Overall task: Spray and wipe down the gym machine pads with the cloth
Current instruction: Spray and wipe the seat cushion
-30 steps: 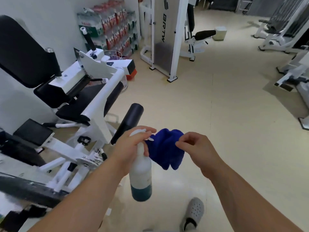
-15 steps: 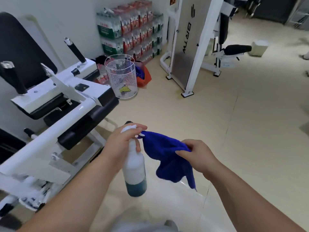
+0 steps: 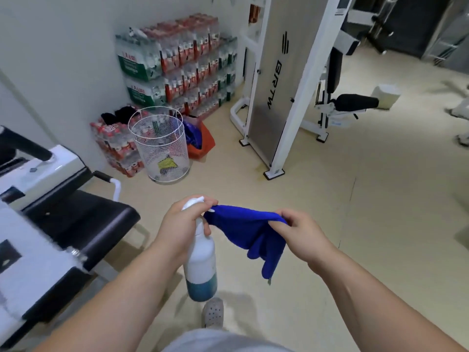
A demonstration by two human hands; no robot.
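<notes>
My left hand (image 3: pixel 181 224) grips the neck of a white spray bottle (image 3: pixel 200 260) with blue liquid at its bottom, and its fingertips also pinch one corner of a blue cloth (image 3: pixel 250 233). My right hand (image 3: pixel 300 233) pinches the cloth's other top edge, so the cloth hangs stretched between both hands above the floor. A black seat pad (image 3: pixel 83 222) of a white gym machine (image 3: pixel 38 265) lies to the left of my hands, apart from them. Further off stands another machine with a black pad (image 3: pixel 356 102).
A white wire basket (image 3: pixel 160 146) stands on the floor ahead, beside stacked packs of bottled water (image 3: pixel 175 62) against the wall. A tall white weight-stack frame (image 3: pixel 286 80) rises at centre right. My shoe (image 3: pixel 213 313) shows below the bottle. Beige floor extends to the right.
The view has swung right and forward past the white machine. The cloth, bunched a second ago, is now pulled out wider between my two hands. The bottle stays in my left hand.
</notes>
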